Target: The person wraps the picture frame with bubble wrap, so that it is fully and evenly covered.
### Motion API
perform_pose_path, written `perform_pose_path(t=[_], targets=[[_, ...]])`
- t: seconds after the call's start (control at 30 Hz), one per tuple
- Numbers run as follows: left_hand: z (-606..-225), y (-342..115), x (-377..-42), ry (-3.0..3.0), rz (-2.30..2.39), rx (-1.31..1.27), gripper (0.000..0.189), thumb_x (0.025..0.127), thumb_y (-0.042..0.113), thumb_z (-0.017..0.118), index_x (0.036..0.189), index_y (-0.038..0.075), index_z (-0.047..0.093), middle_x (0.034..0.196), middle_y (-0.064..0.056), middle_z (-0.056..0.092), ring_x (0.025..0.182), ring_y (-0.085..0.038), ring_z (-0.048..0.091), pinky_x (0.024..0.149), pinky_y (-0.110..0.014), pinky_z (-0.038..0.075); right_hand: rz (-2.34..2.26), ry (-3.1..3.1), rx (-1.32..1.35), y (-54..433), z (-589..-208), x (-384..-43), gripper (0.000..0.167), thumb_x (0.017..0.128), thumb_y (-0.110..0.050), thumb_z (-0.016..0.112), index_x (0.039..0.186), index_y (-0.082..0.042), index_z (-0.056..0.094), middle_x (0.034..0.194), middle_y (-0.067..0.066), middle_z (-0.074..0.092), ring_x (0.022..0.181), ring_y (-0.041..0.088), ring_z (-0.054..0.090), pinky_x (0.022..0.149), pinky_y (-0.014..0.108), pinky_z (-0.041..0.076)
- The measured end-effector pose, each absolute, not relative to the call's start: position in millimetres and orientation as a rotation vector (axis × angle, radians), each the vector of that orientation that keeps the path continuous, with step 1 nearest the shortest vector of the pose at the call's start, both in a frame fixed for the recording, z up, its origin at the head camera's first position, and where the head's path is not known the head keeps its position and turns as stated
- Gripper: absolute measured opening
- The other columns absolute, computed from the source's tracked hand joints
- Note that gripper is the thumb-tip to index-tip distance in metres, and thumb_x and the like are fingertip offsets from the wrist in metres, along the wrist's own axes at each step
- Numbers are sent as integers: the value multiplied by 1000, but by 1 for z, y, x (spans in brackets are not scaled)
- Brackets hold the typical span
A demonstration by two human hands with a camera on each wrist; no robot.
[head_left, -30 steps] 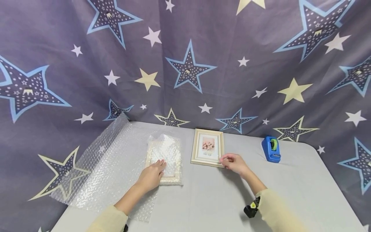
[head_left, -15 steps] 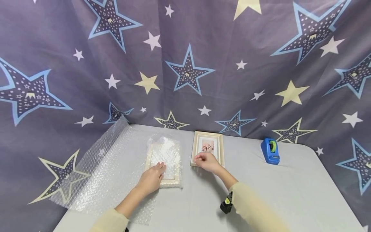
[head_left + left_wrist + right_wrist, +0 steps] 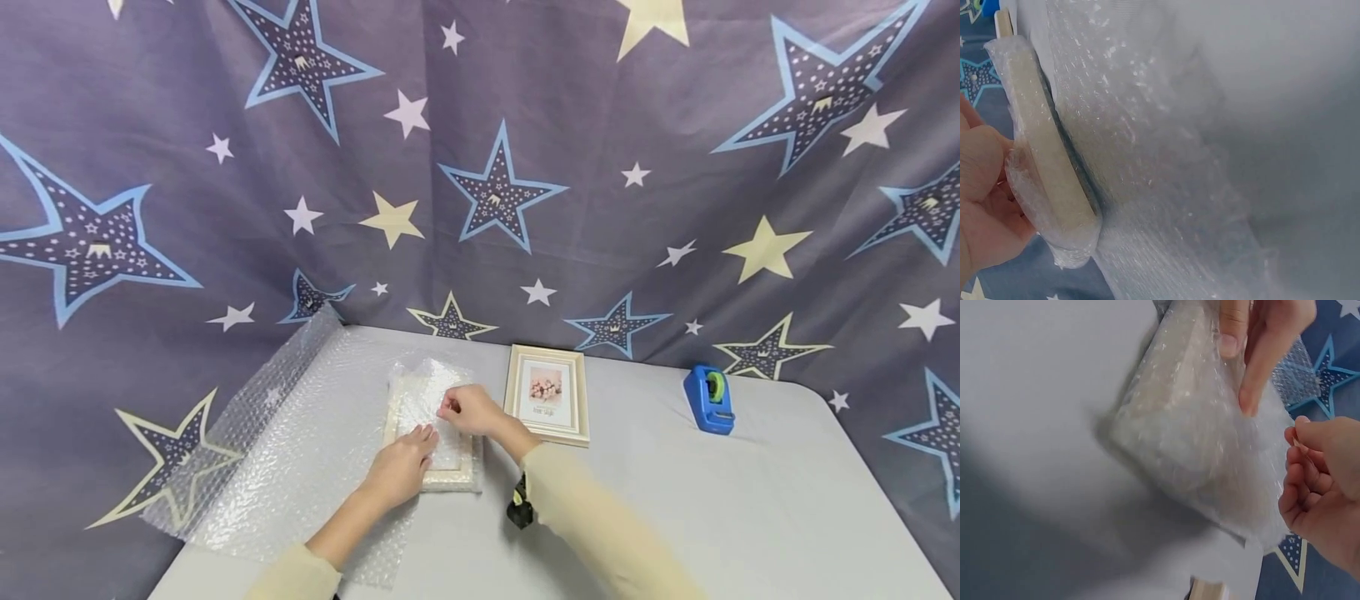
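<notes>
A picture frame wrapped in bubble wrap (image 3: pixel 447 478) lies flat on the table; its pale border shows through the wrap. My left hand (image 3: pixel 401 467) presses on its front left part, with fingers extended over the wrap. In the right wrist view, the left fingers (image 3: pixel 1249 394) rest on the wrapped surface. My right hand (image 3: pixel 472 408) is over the right side of the wrapped frame, thumb and index fingertips (image 3: pixel 1302 425) pinched together on what looks like a small piece of clear tape. In the left wrist view, the wrapped frame's edge (image 3: pixel 1054 150) is beside the left hand.
A loose bubble wrap sheet (image 3: pixel 307 450) spreads over the table's left side and up against the star-patterned curtain (image 3: pixel 600 208). An unwrapped picture frame (image 3: pixel 547 396) with a pink flower print lies to the right. Farther right stands a blue tape dispenser (image 3: pixel 708 402).
My right hand has moved left, from the unwrapped frame's lower right corner, across it, to the wrapped frame beside my left hand. The left hand stays on the wrapped frame.
</notes>
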State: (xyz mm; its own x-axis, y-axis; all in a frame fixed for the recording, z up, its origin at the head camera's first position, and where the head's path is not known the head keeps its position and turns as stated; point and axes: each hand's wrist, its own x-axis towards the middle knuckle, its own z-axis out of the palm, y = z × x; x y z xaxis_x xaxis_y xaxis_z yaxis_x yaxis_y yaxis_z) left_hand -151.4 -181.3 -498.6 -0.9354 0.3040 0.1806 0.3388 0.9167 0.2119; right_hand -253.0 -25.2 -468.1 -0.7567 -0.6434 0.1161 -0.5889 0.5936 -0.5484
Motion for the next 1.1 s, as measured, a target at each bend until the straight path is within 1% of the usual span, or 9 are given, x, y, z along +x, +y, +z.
perform_pose_path(t=[0.17,0.27,0.37,0.5,0.67,0.87,1.0,1.1], targets=[[-498,-181,-151,-2913,-361,-523,34,85,8,68,118,1,66,129,-19,63,119,-36,61,96,-46,54,-689,2780,-1116,-39,-474,-256,18,90,-20,66,75,-10,67,65,0,64,57,3,43,53,12,37],[-498,-181,-150,-2911,-368,-532,35,85,7,67,119,-1,65,128,-19,63,119,-36,61,93,-46,55,-592,2829,-1124,-43,-479,-255,17,88,-20,68,75,-11,67,68,0,67,58,4,47,54,12,40],[-498,-181,-149,-2917,-377,-523,36,85,7,67,120,-2,64,129,-18,63,120,-36,60,94,-46,55,-512,2873,-1106,-45,-482,-253,15,88,-20,68,75,-12,65,71,-2,67,60,5,52,55,13,44],[-498,-180,-148,-2903,-395,-504,37,85,6,67,120,-3,64,130,-20,61,122,-35,59,100,-44,52,-432,2930,-1039,-49,-482,-251,15,87,-22,67,77,-12,65,73,-2,68,63,8,58,59,17,50],[-499,-179,-148,-2886,-434,-478,37,86,6,66,122,-3,63,132,-24,56,125,-37,54,103,-44,49,-404,2972,-915,-51,-480,-250,15,85,-25,69,78,-12,68,75,-1,71,69,13,65,63,22,55],[-500,-181,-148,-2903,-501,-486,37,88,6,64,124,-3,62,143,-25,48,131,-39,49,110,-47,42,-418,2967,-891,-50,-479,-250,14,85,-24,70,79,-11,70,76,0,71,70,13,65,64,22,55],[-500,-183,-149,-2947,-529,-484,38,90,8,61,126,-2,59,142,-26,48,134,-39,46,113,-50,39,-436,2966,-890,-50,-479,-250,17,85,-25,71,76,-11,68,74,0,70,68,13,63,63,22,54],[-498,-185,-149,-2962,-522,-484,37,91,9,60,126,0,58,141,-27,50,134,-40,46,113,-51,39,-442,2964,-872,-51,-478,-249,18,85,-27,72,75,-12,68,73,-1,70,68,13,63,63,23,54]])
